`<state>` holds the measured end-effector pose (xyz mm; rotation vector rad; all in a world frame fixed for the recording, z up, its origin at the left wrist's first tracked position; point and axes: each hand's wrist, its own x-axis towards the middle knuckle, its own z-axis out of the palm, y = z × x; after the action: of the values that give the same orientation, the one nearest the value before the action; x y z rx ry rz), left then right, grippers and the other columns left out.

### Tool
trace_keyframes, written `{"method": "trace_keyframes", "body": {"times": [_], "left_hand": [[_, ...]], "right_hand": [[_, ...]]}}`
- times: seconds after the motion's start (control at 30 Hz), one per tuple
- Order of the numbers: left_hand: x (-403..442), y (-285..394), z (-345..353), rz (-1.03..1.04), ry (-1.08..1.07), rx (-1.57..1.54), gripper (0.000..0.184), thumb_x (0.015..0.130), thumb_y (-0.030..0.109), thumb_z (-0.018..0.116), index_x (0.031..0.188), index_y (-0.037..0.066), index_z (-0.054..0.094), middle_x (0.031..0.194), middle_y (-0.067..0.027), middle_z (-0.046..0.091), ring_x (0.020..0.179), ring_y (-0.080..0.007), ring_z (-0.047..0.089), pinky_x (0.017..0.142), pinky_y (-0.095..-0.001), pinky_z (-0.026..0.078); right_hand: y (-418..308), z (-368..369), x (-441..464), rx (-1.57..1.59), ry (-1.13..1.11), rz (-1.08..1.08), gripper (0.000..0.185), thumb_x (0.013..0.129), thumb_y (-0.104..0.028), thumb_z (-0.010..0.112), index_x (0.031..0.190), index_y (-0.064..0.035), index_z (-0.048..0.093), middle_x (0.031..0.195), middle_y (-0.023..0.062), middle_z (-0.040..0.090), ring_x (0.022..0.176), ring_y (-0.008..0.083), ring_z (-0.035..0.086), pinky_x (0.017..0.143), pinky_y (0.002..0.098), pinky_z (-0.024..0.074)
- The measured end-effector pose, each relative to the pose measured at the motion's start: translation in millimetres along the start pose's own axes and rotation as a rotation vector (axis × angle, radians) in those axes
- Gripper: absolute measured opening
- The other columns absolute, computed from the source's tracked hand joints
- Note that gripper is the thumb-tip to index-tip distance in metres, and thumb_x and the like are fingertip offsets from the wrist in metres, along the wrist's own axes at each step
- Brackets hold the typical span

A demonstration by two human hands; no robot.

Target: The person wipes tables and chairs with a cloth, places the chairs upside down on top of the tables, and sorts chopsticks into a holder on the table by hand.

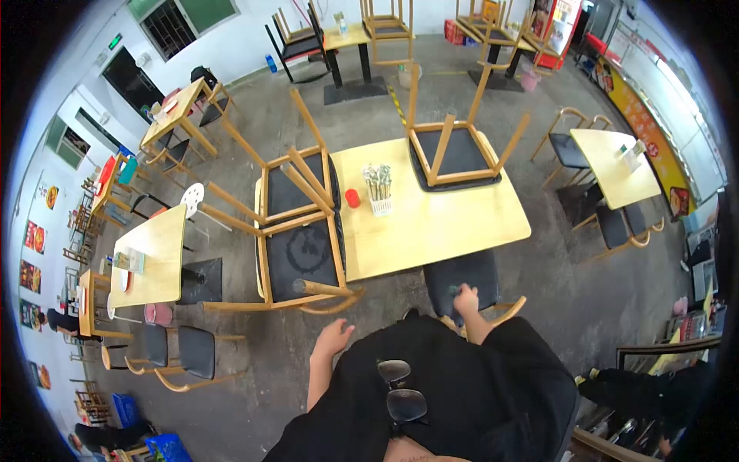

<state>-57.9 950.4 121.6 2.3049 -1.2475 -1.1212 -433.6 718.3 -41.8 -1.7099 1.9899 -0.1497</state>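
Note:
My right hand [466,300] is over a chair with a black seat [462,276] and a curved wooden back rail [509,312], at the near side of the long table [416,239]. Its fingers look closed; what they hold, if anything, is too small to make out. Hanging free over the floor, my left hand [336,337] has loosely spread fingers and nothing in it. Nearest to it is an upturned chair [302,258] on the table's left end. Another upturned chair [296,185] lies behind that one, and a third upturned chair [454,154] rests at the right.
A white holder of wrapped utensils [379,192] and a red container [352,198] stand mid-table. Side tables [154,250] [616,173] flank me with chairs around them. A person [654,389] in dark clothes is at the lower right. Wooden chair legs stick up at left and right.

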Motion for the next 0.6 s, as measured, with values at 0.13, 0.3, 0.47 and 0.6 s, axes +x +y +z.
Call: {"method": "trace_keyframes", "body": {"times": [0.13, 0.3, 0.47, 0.6], "left_hand": [[-15, -33, 15, -0.063, -0.031, 0.031, 0.057, 0.093, 0.045, 0.064, 0.128, 0.000, 0.063, 0.121, -0.0238, 0.068, 0.116, -0.0396, 0.064, 0.098, -0.0435, 0.051], [-28, -64, 34, -0.051, -0.223, 0.134, 0.057, 0.095, 0.046, 0.059, 0.130, 0.001, 0.062, 0.124, -0.0236, 0.067, 0.120, -0.0396, 0.061, 0.100, -0.0455, 0.049], [-34, -58, 30, 0.006, -0.249, 0.227, 0.056, 0.094, 0.045, 0.060, 0.129, 0.001, 0.062, 0.125, -0.0234, 0.066, 0.120, -0.0394, 0.061, 0.101, -0.0465, 0.049], [-21, -48, 34, 0.138, -0.211, 0.247, 0.053, 0.095, 0.044, 0.060, 0.126, 0.002, 0.063, 0.123, -0.0236, 0.067, 0.119, -0.0400, 0.061, 0.100, -0.0479, 0.049]], "right_hand": [[46, 5, -45, 0.021, -0.054, -0.016, 0.029, 0.079, -0.013, 0.063, 0.107, -0.0105, 0.068, 0.111, 0.0278, 0.062, 0.111, 0.0449, 0.058, 0.097, 0.0477, 0.0501], [91, -6, -93, -0.026, -0.099, 0.155, 0.035, 0.082, -0.018, 0.065, 0.117, -0.0136, 0.069, 0.118, 0.0260, 0.062, 0.118, 0.0422, 0.057, 0.102, 0.0457, 0.0478], [128, -31, -144, -0.058, -0.176, 0.300, 0.041, 0.086, -0.020, 0.065, 0.128, -0.0180, 0.066, 0.137, 0.0226, 0.052, 0.124, 0.0401, 0.057, 0.106, 0.0439, 0.0471], [150, -43, -184, -0.038, -0.138, 0.377, 0.039, 0.081, -0.017, 0.067, 0.119, -0.0160, 0.071, 0.123, 0.0222, 0.061, 0.122, 0.0381, 0.057, 0.103, 0.0439, 0.0486]]}}
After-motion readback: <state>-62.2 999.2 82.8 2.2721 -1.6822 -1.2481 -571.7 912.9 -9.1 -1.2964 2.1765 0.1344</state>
